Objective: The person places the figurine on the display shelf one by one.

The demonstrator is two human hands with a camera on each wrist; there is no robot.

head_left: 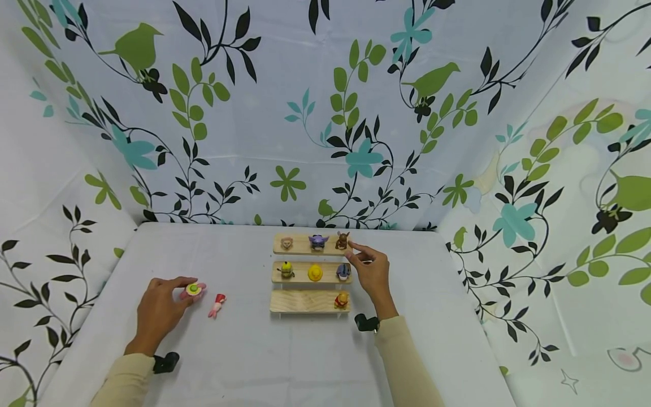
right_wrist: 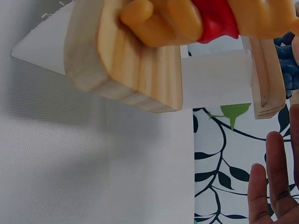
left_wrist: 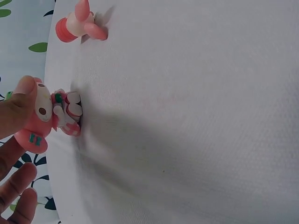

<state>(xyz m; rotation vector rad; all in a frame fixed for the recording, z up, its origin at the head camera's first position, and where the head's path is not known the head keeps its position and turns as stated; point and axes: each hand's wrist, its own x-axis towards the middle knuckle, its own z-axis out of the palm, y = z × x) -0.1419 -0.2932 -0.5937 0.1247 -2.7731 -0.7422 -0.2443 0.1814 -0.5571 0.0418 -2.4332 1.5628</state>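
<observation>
My left hand (head_left: 161, 308) pinches a pink hooded rabbit figurine (left_wrist: 43, 112) between thumb and finger, its feet at the white tabletop. To its right, a pink-and-red piglet figurine (head_left: 217, 305) lies on the cloth. At the right end of the three-tier wooden display stand (head_left: 305, 301), my right hand (head_left: 370, 270) holds the top board's edge with thumb and index finger, beside a brown figurine (head_left: 342, 241). The right wrist view shows its other fingers extended; thumb and index contact is out of sight there. A yellow bear figurine (head_left: 341, 300) sits on the lowest tier.
The top tier also carries a purple-blue figurine (head_left: 318, 242) and a tan one (head_left: 287, 243). On the middle tier stand a yellow-green figurine (head_left: 286, 269), a yellow one (head_left: 315, 273) and a blue-grey donkey (head_left: 343, 272). Leaf-patterned cloth (head_left: 285, 141) walls the table's back and sides.
</observation>
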